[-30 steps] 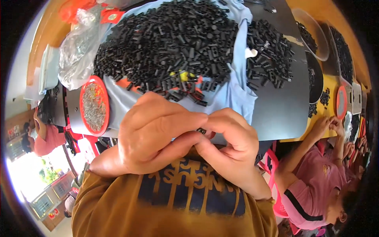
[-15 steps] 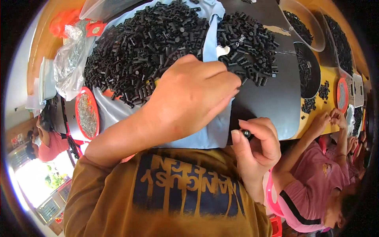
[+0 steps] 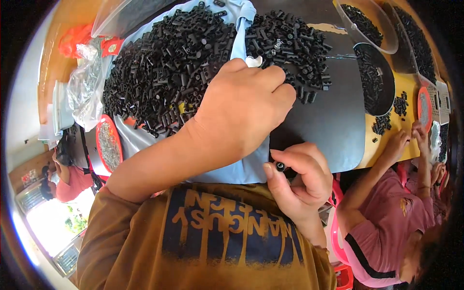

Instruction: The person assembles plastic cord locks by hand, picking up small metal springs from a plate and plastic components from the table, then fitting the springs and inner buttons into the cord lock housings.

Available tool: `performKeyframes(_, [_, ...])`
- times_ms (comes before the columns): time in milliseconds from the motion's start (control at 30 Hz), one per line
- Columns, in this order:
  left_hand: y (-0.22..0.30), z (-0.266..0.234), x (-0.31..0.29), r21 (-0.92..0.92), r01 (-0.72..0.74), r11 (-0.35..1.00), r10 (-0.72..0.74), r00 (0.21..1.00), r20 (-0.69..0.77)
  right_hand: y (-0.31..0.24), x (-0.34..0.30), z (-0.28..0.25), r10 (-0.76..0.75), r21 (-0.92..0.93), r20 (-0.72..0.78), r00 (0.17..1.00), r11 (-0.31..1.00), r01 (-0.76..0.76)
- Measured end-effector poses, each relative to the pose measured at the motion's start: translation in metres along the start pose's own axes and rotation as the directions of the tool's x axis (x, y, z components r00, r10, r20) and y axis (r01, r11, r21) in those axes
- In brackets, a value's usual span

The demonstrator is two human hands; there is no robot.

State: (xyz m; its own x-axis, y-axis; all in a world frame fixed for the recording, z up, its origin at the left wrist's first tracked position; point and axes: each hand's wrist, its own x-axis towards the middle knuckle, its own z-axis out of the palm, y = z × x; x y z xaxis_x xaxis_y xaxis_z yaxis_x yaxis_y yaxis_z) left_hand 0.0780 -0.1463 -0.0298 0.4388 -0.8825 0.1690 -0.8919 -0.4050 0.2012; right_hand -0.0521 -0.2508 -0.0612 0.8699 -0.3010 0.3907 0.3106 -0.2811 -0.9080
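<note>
My right hand (image 3: 305,178) pinches a small black cylinder (image 3: 280,166) between thumb and forefinger, its round end facing up. Just above and to the left, my left hand (image 3: 245,107) is closed, knuckles up, over the light blue cloth (image 3: 239,170). Its fingertips are turned under, so what they hold is hidden. Beyond that hand spreads a big pile of small black tubular parts (image 3: 159,63) on the cloth. Past a fold of the cloth, a smaller pile of black parts (image 3: 290,43) lies on the dark tabletop (image 3: 336,125). A white piece (image 3: 253,61) sits beside my left knuckles.
At the left stand a red-rimmed tray of small clear pieces (image 3: 107,145) and a clear plastic bag (image 3: 87,92). To the right are a black bowl of parts (image 3: 390,92) and a clear tub (image 3: 394,43). A co-worker in a pink shirt (image 3: 382,212) sits at the right.
The view has shifted slightly. My right hand has moved left with the black cylinder, closer beneath my left hand, and turned its end upward. My left hand stays closed.
</note>
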Motion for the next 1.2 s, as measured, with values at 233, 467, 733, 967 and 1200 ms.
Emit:
performKeyframes(233, [0.0,-0.003,0.005,-0.004,-0.05,0.999,0.05,0.999,-0.01,-0.001,0.0,0.001,0.026,0.008,0.0,1.0,1.0,-0.026])
performKeyframes(467, [0.002,-0.034,-0.019,-0.762,0.196,0.617,-0.221,0.973,0.071,-0.008,0.003,0.005,0.156,0.125,-0.073,0.985,0.981,-0.146])
performKeyframes(733, [0.007,-0.029,-0.063,-0.915,0.215,0.343,-0.322,0.941,0.1,-0.025,0.003,0.024,0.337,0.364,0.037,0.941,0.872,-0.327])
performKeyframes(967, [0.003,-0.03,-0.086,-0.973,0.147,0.176,-0.315,0.945,0.086,-0.038,-0.005,0.041,0.329,0.384,0.063,0.942,0.864,-0.327])
performKeyframes(1200, [-0.003,-0.037,-0.093,-0.932,0.036,0.36,-0.259,0.964,-0.062,-0.046,-0.002,0.045,0.248,0.274,0.118,0.961,0.923,-0.272])
